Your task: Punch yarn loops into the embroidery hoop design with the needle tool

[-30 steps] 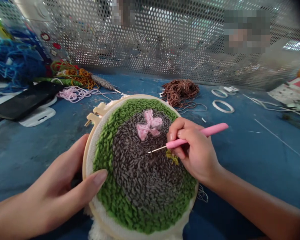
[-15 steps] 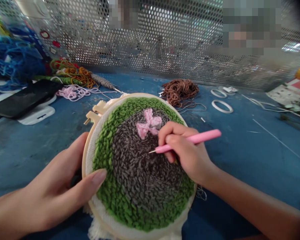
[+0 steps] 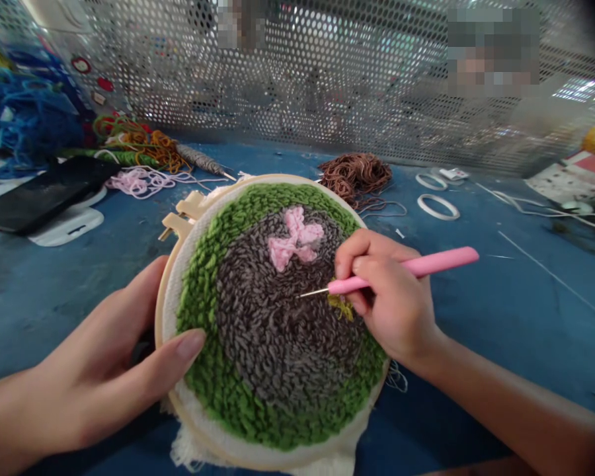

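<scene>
Wooden embroidery hoop (image 3: 297, 180): between both hands, filled with green, grey and pink yarn loops (image 3: 218, 277).
Left hand (image 3: 99, 344): grip wrapped firmly round the hoop's left rim.
Right hand (image 3: 391, 297): narrow grip on a pink-handled punch needle (image 3: 416, 266), tip at the grey loops.
Beyond: brown yarn (image 3: 354, 175), white rings (image 3: 437, 207), blue worktop (image 3: 515, 311).

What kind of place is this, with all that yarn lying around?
It looks like a craft workspace, maybe a hobby workshop. A wooden embroidery hoop holds fluffy yarn stitching, the right hand grips a pink punch needle, and brown yarn lies in a heap on the blue work surface.
</scene>
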`<action>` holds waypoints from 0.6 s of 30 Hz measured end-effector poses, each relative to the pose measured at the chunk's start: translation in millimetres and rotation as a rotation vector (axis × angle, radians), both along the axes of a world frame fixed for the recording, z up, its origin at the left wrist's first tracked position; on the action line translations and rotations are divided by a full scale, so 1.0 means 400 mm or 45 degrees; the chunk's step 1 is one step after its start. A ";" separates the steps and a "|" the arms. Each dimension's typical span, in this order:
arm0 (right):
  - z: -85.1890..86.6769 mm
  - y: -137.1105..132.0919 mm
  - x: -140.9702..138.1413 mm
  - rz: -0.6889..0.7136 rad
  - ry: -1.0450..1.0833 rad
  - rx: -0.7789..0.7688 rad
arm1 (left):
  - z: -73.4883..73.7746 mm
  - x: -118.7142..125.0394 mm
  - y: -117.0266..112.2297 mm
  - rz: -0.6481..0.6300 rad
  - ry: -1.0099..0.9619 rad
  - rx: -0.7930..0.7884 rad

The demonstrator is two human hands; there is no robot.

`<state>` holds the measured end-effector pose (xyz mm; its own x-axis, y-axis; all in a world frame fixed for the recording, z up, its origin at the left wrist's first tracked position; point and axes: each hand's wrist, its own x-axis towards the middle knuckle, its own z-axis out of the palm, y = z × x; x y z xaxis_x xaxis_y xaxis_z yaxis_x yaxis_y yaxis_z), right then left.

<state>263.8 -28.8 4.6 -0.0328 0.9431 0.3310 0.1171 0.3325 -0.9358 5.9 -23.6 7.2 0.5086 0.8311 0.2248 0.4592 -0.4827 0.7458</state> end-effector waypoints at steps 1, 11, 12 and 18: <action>0.003 -0.003 -0.004 0.055 -0.158 0.024 | 0.000 0.000 -0.001 0.002 -0.015 -0.013; -0.001 0.019 0.013 0.071 0.228 -0.164 | -0.011 -0.003 0.005 -0.039 -0.129 -0.156; -0.002 0.021 0.016 0.057 0.312 -0.173 | -0.011 -0.003 0.006 -0.037 -0.121 -0.152; -0.001 0.014 0.005 0.134 0.292 -0.140 | -0.009 -0.011 0.009 -0.157 -0.088 -0.039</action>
<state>265.9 -23.1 4.0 -0.0687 0.9690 0.2372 -0.1319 0.2269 -0.9650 1.6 -19.9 3.6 0.5914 0.7704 0.2382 0.3448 -0.5087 0.7889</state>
